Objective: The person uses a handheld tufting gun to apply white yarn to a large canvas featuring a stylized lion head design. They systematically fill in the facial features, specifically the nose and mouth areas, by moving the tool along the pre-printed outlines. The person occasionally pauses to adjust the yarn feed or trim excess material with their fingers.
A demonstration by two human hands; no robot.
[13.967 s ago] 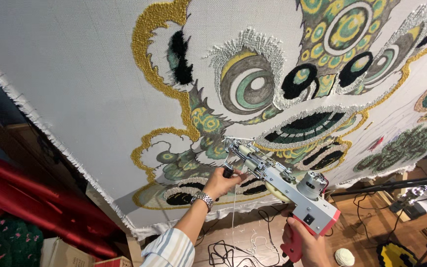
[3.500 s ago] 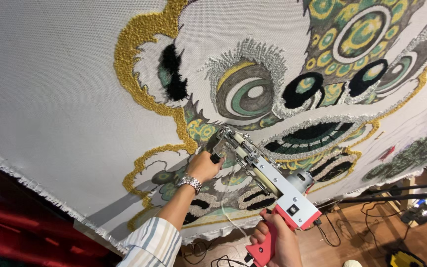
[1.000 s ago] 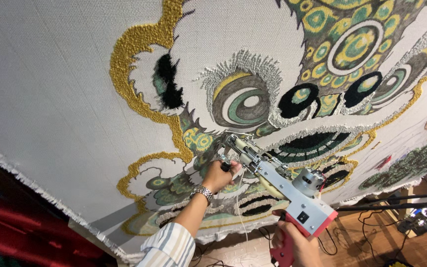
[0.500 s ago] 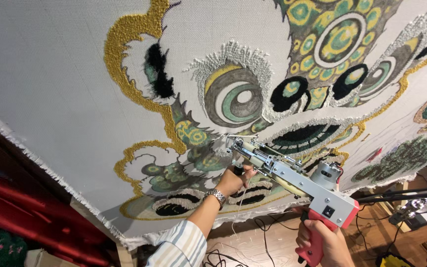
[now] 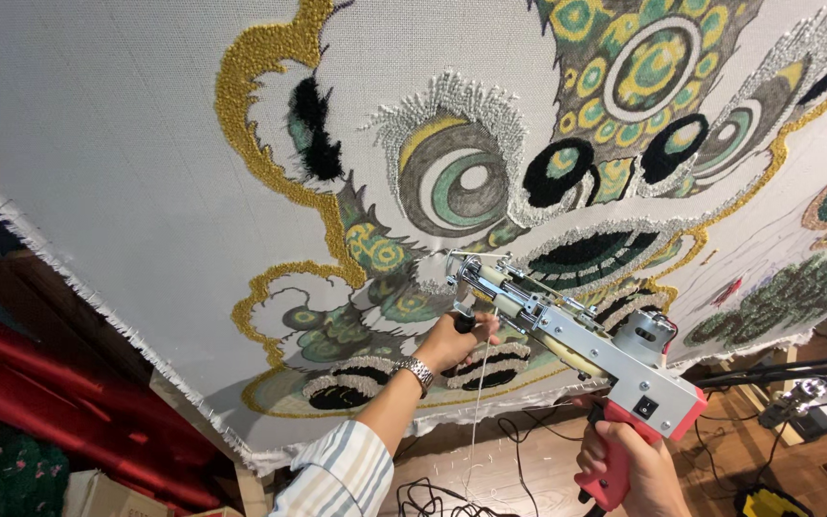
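I see one tufting gun (image 5: 576, 340), its nose against one stretched cloth (image 5: 126, 163) | my left hand (image 5: 452, 342) closed round the front black grip | my right hand (image 5: 629, 469) closed round the red rear handle | one yarn strand (image 5: 479, 402) hangs below | one wristwatch (image 5: 417, 371)
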